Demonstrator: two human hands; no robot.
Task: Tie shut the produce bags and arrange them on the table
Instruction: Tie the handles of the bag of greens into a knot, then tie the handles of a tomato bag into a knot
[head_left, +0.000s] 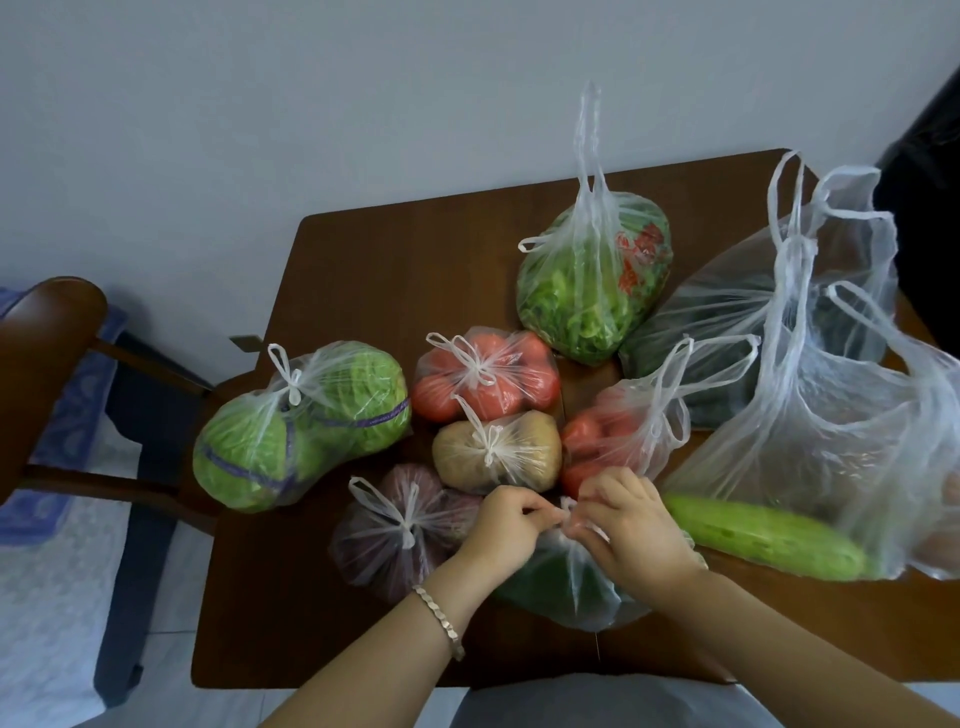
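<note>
On the dark brown wooden table, the thin clear plastic bag of dark green vegetables sat at the near edge. Limp and probably slippery, it was best gripped by its handles. The left hand and right hand pinched those handles, fingers closed.

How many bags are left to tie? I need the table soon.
Knotted: cabbage bag, tomato bag, potato bag, onion bag. In hand: both hands knotting the dark-greens bag. Left: lettuce bag, second tomato bag and the bags at right look open.
</note>
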